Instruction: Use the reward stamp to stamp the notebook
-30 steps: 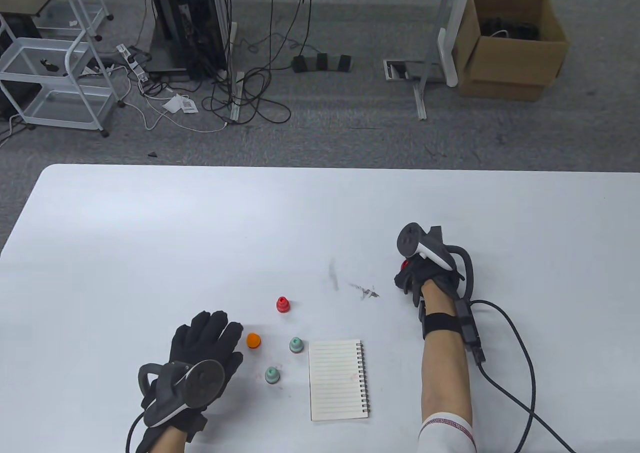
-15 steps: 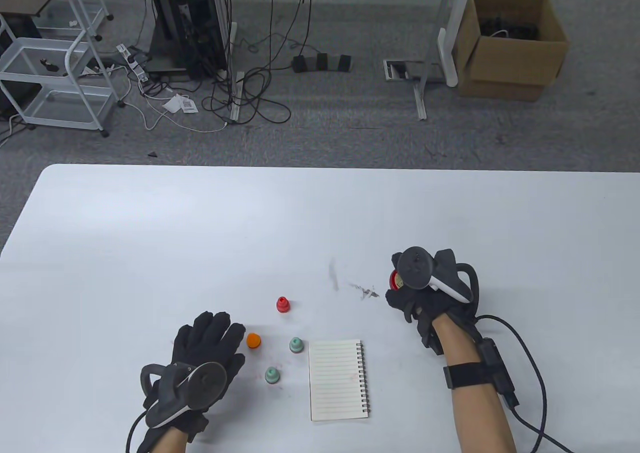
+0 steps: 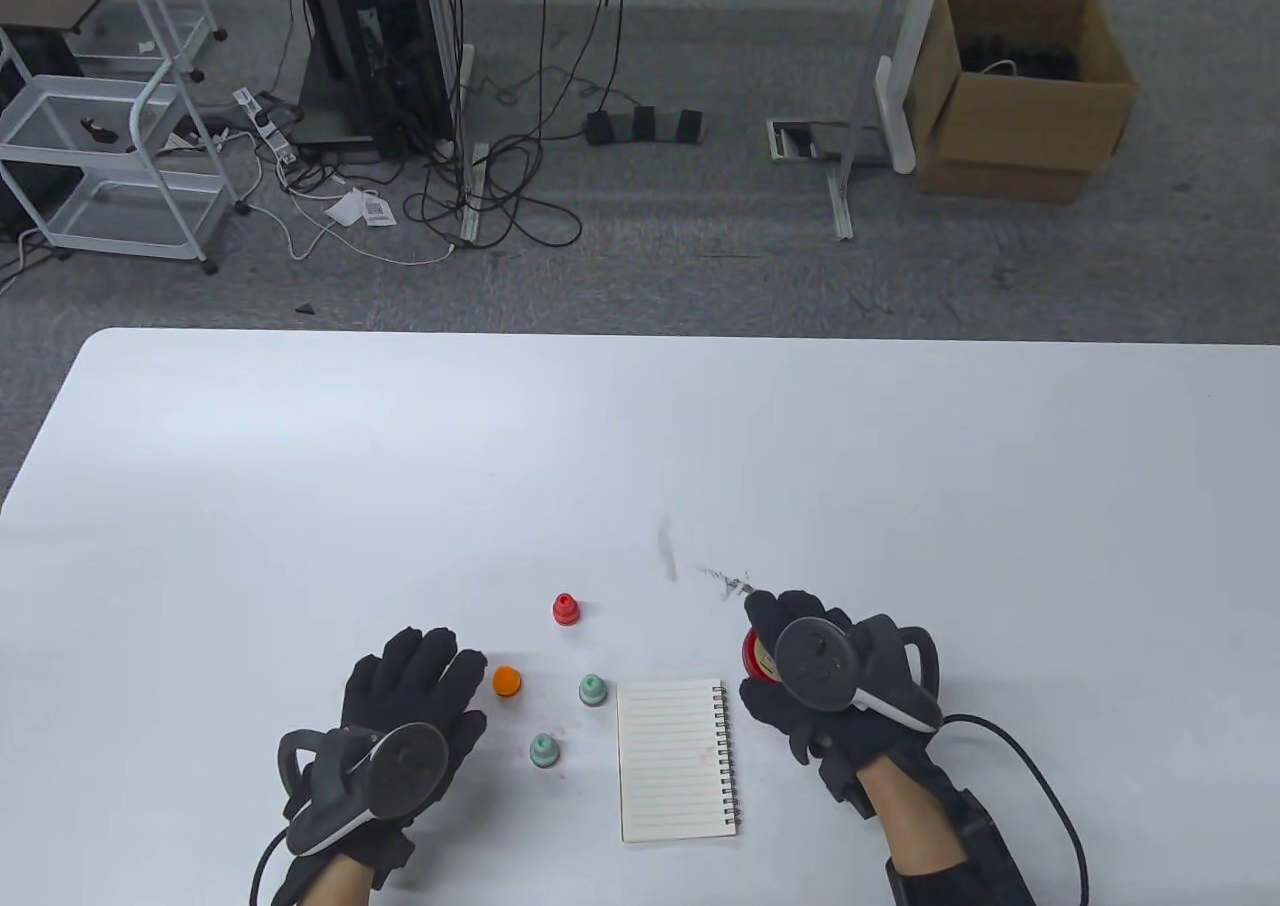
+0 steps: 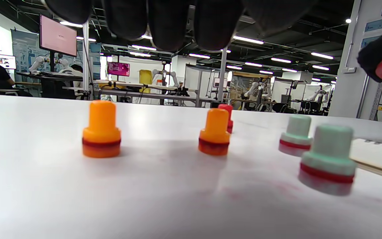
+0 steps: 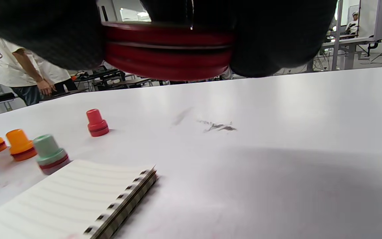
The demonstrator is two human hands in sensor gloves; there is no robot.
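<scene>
Right hand (image 3: 835, 691) grips red round stamp (image 5: 167, 49) in the air, just right of spiral notebook (image 3: 672, 758) | left hand (image 3: 400, 716) flat, empty | risk: off-centre descent hits spiral binding, smudged print.

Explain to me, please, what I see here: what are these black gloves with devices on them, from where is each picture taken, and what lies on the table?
These are a person's two hands in black sensor gloves; the device on the back of each is a tracker, not held by the fingers. The table view looks down from above; the other two pictures come from cameras on each wrist, low to the table. The left hand rests open on the white table. The right hand holds a round red stamp in the air, just right of the lined spiral notebook. Beside the notebook stand small stamps: a red one, two green ones, and two orange ones; from above one orange stamp is hidden by the left hand.
</scene>
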